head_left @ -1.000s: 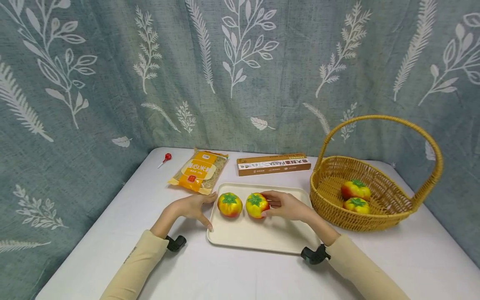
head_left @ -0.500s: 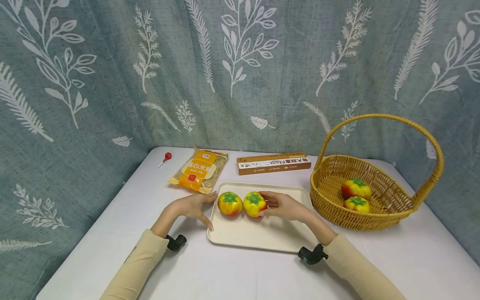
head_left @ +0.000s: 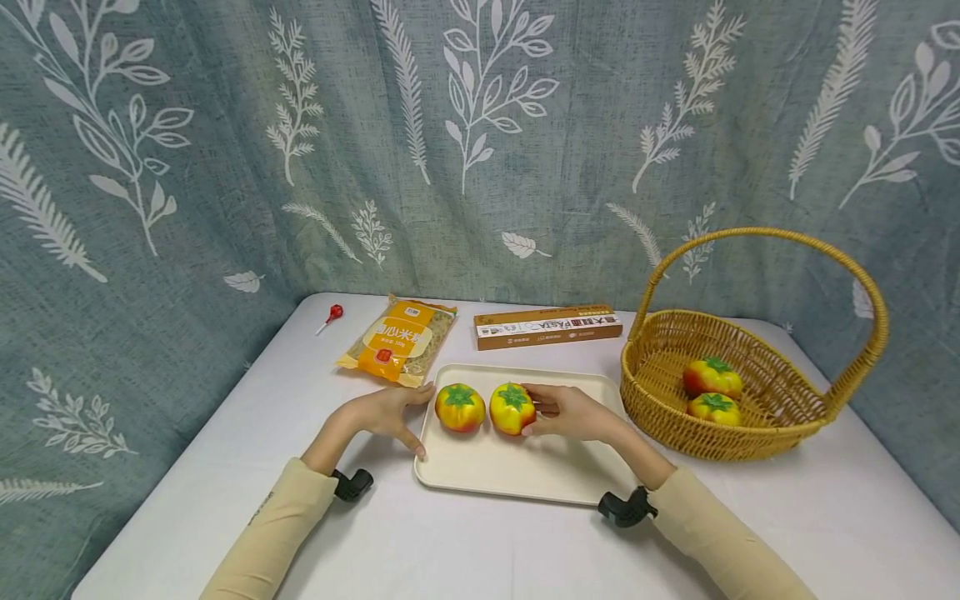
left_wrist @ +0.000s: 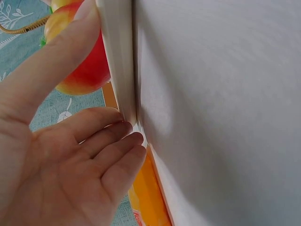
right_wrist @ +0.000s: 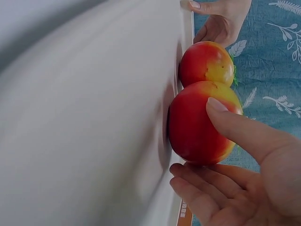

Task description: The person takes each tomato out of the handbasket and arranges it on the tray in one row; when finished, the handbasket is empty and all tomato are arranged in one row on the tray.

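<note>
Two yellow-red persimmons with green calyxes sit side by side on a cream tray (head_left: 510,471). My right hand (head_left: 573,412) holds the right persimmon (head_left: 512,408) from its right side. Its thumb (right_wrist: 249,134) lies on the fruit and the other fingers are at its side in the right wrist view. The left persimmon (head_left: 460,408) stands a narrow gap away in the head view. At the tray's left edge is my left hand (head_left: 386,417), fingers spread and relaxed. Its thumb rests at the rim (left_wrist: 117,56), the other fingertips close against the tray's side.
A wicker basket (head_left: 652,425) with a tall handle stands right of the tray, with two more persimmons (head_left: 711,379) inside. Behind the tray lie an orange food packet (head_left: 397,342) and a long pasta box (head_left: 547,327). A red lollipop (head_left: 335,313) lies far left.
The right hand and its persimmon shifted slightly left toward the other fruit, then slightly back right. The left hand stays where it was at the tray's edge.
</note>
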`<act>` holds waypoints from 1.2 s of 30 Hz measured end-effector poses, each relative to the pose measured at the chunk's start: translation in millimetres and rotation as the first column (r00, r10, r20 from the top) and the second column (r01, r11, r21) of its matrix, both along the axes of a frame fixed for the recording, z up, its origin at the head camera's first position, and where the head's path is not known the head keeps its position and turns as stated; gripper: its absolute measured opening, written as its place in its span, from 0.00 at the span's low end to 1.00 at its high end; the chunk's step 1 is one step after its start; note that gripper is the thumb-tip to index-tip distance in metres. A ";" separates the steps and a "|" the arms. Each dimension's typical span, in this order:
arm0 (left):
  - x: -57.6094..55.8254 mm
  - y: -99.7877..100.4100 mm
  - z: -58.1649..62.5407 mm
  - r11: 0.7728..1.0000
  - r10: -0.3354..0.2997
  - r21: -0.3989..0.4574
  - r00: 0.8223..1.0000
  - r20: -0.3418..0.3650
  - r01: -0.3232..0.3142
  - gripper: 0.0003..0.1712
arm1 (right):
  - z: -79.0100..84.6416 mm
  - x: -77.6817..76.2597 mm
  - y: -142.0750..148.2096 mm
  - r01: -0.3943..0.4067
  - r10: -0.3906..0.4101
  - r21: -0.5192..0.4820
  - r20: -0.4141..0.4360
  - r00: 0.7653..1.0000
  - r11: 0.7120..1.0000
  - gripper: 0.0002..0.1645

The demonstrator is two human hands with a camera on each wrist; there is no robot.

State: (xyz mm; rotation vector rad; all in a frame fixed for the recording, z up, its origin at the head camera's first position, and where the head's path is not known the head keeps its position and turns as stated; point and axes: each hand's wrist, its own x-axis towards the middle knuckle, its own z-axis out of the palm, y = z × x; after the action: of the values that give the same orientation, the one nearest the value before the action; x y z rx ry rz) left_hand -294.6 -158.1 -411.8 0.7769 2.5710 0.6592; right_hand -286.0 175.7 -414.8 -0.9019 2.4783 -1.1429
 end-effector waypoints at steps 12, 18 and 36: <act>-1.2 -0.1 0.3 1.000 -0.003 -0.002 1.000 -0.007 0.003 0.62 | -0.6 1.3 -2.1 -0.014 0.015 0.042 -0.013 1.000 0.999 0.45; -0.7 0.0 -0.7 1.000 -0.012 0.014 1.000 -0.013 0.012 0.62 | -1.0 1.4 -1.1 -0.006 0.007 0.063 -0.019 1.000 0.998 0.46; 0.4 0.3 0.1 1.000 0.006 0.010 1.000 0.001 -0.006 0.62 | 16.4 7.8 10.6 0.012 -0.013 -0.014 -0.060 0.998 1.000 0.40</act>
State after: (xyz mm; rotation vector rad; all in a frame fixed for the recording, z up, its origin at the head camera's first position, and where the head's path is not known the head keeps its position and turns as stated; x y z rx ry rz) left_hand -294.2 -157.9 -411.8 0.7716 2.5718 0.6749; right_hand -278.1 186.3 -398.4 -0.9387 2.5300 -1.1545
